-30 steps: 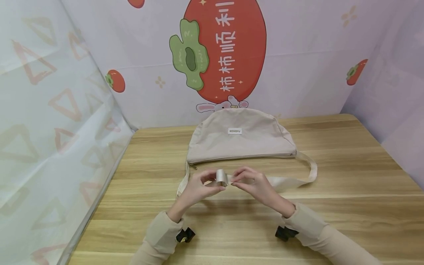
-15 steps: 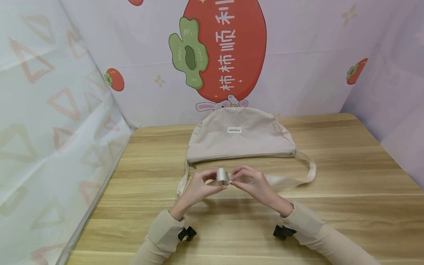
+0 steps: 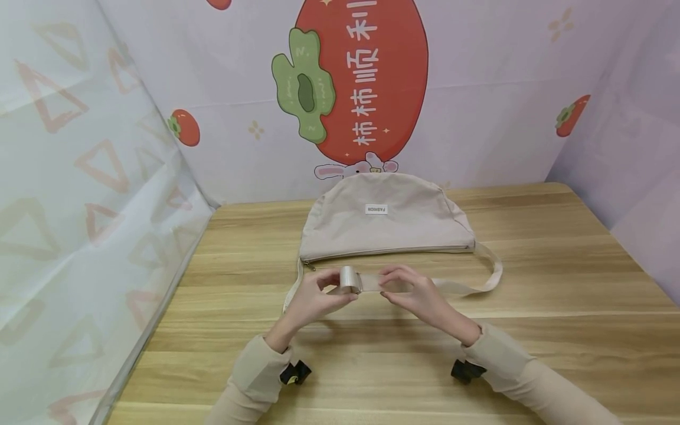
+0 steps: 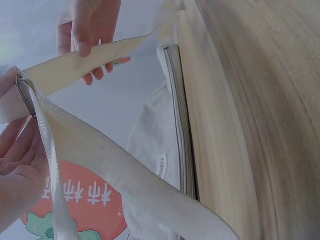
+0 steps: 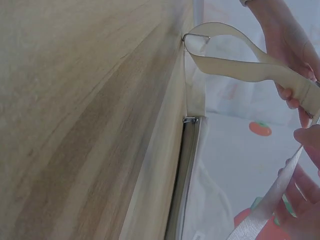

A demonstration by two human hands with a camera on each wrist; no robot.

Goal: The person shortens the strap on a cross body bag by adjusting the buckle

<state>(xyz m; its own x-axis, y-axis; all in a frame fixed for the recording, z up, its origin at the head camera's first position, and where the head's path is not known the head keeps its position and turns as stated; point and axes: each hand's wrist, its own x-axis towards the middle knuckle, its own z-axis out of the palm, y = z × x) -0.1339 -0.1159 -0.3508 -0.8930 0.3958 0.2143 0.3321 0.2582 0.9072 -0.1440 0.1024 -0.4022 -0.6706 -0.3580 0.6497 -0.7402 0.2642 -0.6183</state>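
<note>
A beige shoulder bag (image 3: 393,227) with a white label lies on the table, its zipper edge towards me. My left hand (image 3: 314,298) holds the bag's strap at a metal slider buckle (image 4: 25,94), thumb and fingers on either side of it. A short curl of strap stands up at that buckle in the head view. To the right of it, my right hand (image 3: 417,295) pinches the flat strap (image 3: 370,283) between thumb and fingers. The stretch between the hands is straight. In the left wrist view another strap length (image 4: 115,155) hangs from the buckle.
The wooden table (image 3: 558,342) extends around the bag. A printed backdrop (image 3: 478,136) rises behind its far edge, with a curtain (image 3: 79,177) on the left. In the right wrist view, a metal ring (image 5: 197,36) joins the strap near the zipper's end.
The hands have drawn apart: the right has moved right along the strap, the left slightly left with the buckle. A longer flat stretch of strap now shows between them.
</note>
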